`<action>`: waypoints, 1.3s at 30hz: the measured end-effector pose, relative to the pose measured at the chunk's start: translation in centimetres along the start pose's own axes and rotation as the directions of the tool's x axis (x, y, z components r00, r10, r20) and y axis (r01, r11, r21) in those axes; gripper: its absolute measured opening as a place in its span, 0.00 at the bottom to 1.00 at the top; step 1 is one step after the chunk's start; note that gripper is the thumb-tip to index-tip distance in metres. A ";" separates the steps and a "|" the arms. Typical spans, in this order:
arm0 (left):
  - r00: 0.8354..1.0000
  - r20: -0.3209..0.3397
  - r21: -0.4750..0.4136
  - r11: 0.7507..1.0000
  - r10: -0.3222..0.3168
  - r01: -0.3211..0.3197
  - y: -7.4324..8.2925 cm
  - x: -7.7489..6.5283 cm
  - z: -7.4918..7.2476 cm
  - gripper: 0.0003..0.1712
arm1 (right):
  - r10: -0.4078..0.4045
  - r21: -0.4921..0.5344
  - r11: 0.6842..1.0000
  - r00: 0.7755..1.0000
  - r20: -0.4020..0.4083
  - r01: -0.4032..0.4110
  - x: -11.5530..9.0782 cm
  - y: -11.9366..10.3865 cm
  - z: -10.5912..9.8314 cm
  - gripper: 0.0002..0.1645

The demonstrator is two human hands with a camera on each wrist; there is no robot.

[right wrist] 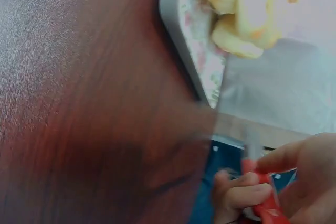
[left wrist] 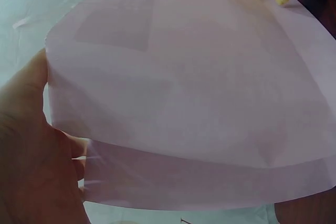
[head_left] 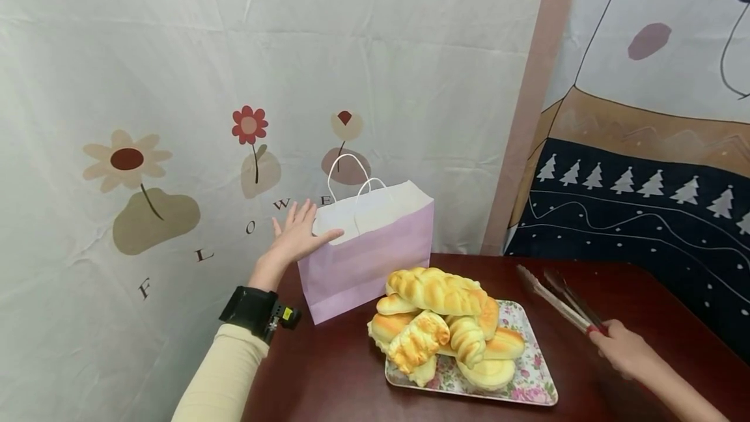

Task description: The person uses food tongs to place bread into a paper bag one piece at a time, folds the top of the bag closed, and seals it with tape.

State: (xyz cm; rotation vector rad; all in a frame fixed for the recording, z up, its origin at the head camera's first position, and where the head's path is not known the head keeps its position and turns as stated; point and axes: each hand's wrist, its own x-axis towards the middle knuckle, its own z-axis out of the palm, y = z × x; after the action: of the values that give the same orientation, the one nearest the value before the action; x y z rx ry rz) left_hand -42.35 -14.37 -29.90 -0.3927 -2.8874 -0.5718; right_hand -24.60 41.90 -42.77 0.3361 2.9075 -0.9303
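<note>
My left hand (head_left: pixel 295 236) fans out at the left rim of the purple paper bag (head_left: pixel 375 262), gripping nothing. Right hand (head_left: pixel 624 347) curled round red-handled tongs (head_left: pixel 558 305), tips parted. Breads (head_left: pixel 436 292) heaped on floral tray (head_left: pixel 541 373), near-right of bag; probably light, squashy: pinch mid-loaf, gently. Bag's bottom hidden from me.

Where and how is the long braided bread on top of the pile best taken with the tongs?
Probably grip the braided bread at its middle, across the narrow width, with the tongs coming from above: it lies on top, long and uncovered.
</note>
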 end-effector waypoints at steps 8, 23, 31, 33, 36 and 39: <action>1.000 -0.009 -0.004 1.000 -0.004 0.004 -0.3 0.0 0.2 0.63 | -0.268 0.150 0.951 0.963 -0.036 0.270 -2.5 -2.7 -2.0 0.29; 1.000 -0.009 -0.020 1.000 0.002 -0.002 -0.2 -0.1 0.3 0.64 | -0.537 0.202 0.839 0.828 0.160 0.505 -4.3 -5.5 -1.7 0.29; 1.000 -0.005 -0.017 1.000 0.001 -0.002 0.0 -0.1 0.3 0.65 | -0.534 0.152 0.845 0.824 0.190 0.512 -4.2 -6.0 -0.8 0.32; 1.000 -0.006 -0.018 1.000 0.003 -0.003 0.1 -0.1 0.3 0.65 | -0.544 0.131 0.839 0.818 0.189 0.528 -4.1 -6.0 -0.6 0.33; 1.000 -0.009 -0.025 1.000 0.005 -0.006 0.1 -0.2 0.3 0.65 | -0.554 0.094 0.832 0.813 0.179 0.546 -4.1 -6.0 -0.5 0.33; 1.000 -0.011 -0.029 1.000 0.006 -0.007 0.1 -0.3 0.2 0.65 | -0.570 0.047 0.820 0.806 0.160 0.571 -4.2 -6.0 -0.5 0.33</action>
State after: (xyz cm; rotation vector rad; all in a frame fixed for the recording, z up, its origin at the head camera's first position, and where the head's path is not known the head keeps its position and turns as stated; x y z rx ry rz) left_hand -42.09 -14.25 -30.14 -0.4016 -2.8694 -0.6135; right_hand -21.87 36.71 -38.41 -0.6366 2.8797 -0.9471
